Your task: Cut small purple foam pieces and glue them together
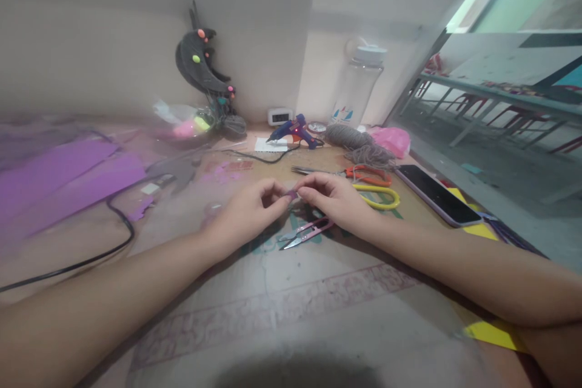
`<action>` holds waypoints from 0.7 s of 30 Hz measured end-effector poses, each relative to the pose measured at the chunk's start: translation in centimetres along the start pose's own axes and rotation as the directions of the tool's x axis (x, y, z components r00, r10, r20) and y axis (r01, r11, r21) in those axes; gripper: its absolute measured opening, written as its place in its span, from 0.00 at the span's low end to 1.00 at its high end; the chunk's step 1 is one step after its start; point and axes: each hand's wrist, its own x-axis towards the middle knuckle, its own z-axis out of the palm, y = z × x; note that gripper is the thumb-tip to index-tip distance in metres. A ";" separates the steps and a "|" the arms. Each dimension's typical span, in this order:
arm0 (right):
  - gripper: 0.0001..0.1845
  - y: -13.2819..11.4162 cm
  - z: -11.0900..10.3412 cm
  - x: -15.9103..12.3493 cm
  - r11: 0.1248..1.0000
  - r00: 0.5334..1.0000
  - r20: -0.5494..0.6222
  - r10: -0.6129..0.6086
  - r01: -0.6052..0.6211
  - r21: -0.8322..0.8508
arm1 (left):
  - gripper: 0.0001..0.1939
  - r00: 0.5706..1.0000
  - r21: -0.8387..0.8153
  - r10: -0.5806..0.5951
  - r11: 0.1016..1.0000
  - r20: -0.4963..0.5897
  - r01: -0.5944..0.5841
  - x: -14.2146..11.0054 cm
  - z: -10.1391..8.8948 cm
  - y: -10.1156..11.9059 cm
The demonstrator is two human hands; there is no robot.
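Note:
My left hand and my right hand meet at the middle of the table. Both pinch a tiny purple piece between their fingertips, just above the tabletop. Pink thread snips lie right under my right hand. Behind my right hand are orange-handled scissors and yellow-handled scissors.
A blue glue gun rests at the back by a white card, its black cord running left. Purple foam sheets lie left. Grey yarn, a pink bag, a phone, a water bottle and a dark moon ornament stand around.

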 end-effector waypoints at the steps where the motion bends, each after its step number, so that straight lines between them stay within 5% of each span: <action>1: 0.09 0.0 0.0 0.0 1.000 1.000 0.000 0.004 -0.004 -0.001 | 0.10 1.000 0.000 0.000 1.000 0.004 0.000 0.0 0.0 0.0; 21: 0.07 0.5 0.2 0.0 1.000 1.000 0.003 -0.005 0.005 0.021 | 0.10 1.000 -0.017 0.017 1.000 0.018 -0.016 -0.1 0.0 0.2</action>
